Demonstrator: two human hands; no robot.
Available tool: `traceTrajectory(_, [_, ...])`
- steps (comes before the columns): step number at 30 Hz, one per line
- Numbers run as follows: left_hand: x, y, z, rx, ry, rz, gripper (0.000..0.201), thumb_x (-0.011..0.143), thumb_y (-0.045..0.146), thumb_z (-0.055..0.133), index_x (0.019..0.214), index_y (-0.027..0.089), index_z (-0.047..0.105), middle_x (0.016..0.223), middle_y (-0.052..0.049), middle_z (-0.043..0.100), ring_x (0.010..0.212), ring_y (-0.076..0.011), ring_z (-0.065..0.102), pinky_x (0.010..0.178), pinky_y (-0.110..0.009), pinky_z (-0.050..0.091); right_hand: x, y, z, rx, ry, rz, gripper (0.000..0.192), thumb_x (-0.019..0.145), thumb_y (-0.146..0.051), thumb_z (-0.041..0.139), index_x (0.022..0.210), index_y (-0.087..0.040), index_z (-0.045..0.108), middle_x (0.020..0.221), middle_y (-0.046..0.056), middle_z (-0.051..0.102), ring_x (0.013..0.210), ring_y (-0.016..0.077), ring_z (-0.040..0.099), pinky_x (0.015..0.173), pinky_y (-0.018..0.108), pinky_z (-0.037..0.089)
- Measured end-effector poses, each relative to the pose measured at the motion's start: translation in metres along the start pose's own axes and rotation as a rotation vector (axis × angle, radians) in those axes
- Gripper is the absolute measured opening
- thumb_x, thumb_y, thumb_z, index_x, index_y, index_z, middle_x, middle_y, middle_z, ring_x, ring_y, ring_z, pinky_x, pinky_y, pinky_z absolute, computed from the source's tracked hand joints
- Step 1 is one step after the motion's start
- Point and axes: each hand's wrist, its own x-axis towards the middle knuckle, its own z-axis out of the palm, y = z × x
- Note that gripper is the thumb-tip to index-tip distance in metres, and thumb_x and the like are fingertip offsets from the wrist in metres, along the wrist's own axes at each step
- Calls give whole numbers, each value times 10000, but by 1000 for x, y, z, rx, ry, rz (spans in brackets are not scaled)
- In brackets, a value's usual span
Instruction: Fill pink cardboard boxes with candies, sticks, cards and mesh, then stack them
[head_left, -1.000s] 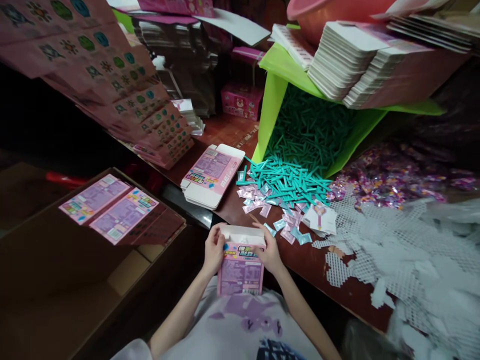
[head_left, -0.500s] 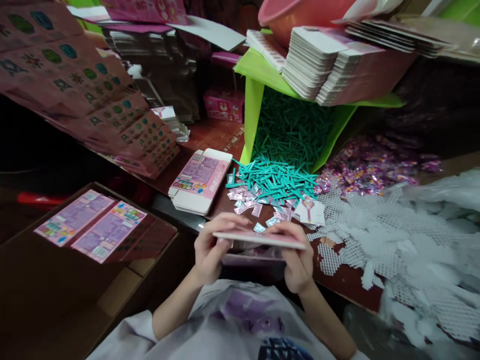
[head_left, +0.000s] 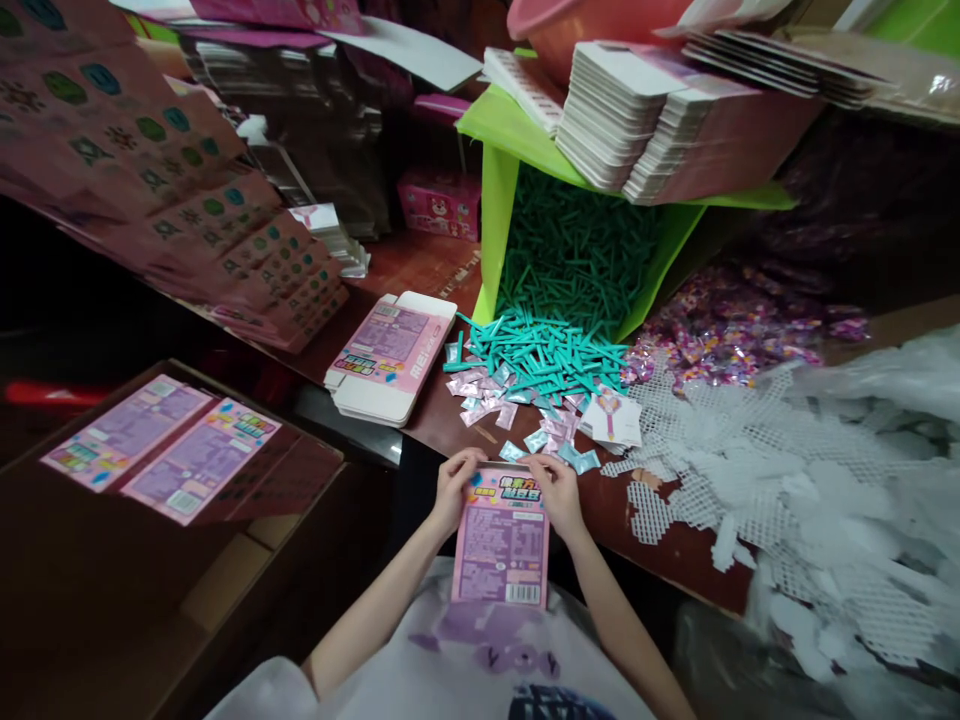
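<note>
A pink and purple printed box (head_left: 502, 550) lies in front of my chest with its printed back face turned up. My left hand (head_left: 454, 490) pinches its far left corner. At the far right corner, my right hand (head_left: 559, 492) has its fingers closed on the edge. What is inside the box is hidden. Just beyond my hands, small pink and blue sachets (head_left: 491, 392) are scattered on the table (head_left: 442, 425). Teal plastic sticks (head_left: 547, 350) spill out behind them. A white card with a printed wand (head_left: 611, 415) lies to the right of the sachets.
Flattened pink boxes (head_left: 390, 350) are stacked left of the sticks. A cardboard carton (head_left: 247, 570) holding packed boxes (head_left: 202, 460) stands at lower left. A green bin (head_left: 495, 230) lies on its side, with card stacks (head_left: 615, 120) on top. White mesh pieces (head_left: 720, 480) cover the right side.
The box has tipped from edge-on, with its opening showing, to printed face up and closer to my body. Both hands have shifted to its far corners.
</note>
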Motion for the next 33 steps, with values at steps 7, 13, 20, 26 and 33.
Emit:
traceTrajectory(7, [3, -6, 8, 99, 86, -87, 365, 574, 330, 777, 867, 155, 648, 741, -5, 623, 627, -116, 551, 591, -221, 427, 4, 14, -8, 110, -9, 121, 192, 774, -346, 600, 896, -201, 630, 855, 10, 617, 783, 173, 569, 692, 261, 450])
traceTrajectory(13, [3, -5, 15, 175, 58, -78, 276, 618, 326, 739, 797, 144, 634, 719, 6, 603, 609, -92, 529, 559, -187, 404, 4, 26, -10, 157, 48, 196, 102, 753, -295, 571, 792, -200, 580, 721, -23, 575, 680, 152, 535, 617, 235, 420])
traceTrajectory(20, [0, -1, 8, 355, -85, 99, 154, 693, 287, 684, 725, 146, 634, 762, -22, 612, 686, -124, 555, 609, -209, 421, -1, 19, -19, 248, -133, 133, 139, 726, -282, 660, 689, -190, 563, 949, 47, 665, 897, 202, 602, 777, 308, 462])
traceTrajectory(26, [-6, 4, -12, 539, -283, 287, 149, 752, 302, 670, 768, 157, 697, 851, -70, 613, 805, -162, 586, 727, -269, 452, -9, 21, -22, 214, -165, 179, 230, 655, -346, 759, 634, -181, 600, 1012, 93, 670, 941, 252, 627, 816, 382, 488])
traceTrajectory(33, [-8, 36, -27, 754, -392, 320, 224, 804, 378, 607, 896, 199, 707, 931, -77, 641, 838, -169, 613, 697, -265, 488, 0, 11, -21, 29, -268, 94, 256, 703, -346, 734, 885, -199, 631, 963, 77, 650, 914, 230, 612, 826, 357, 481])
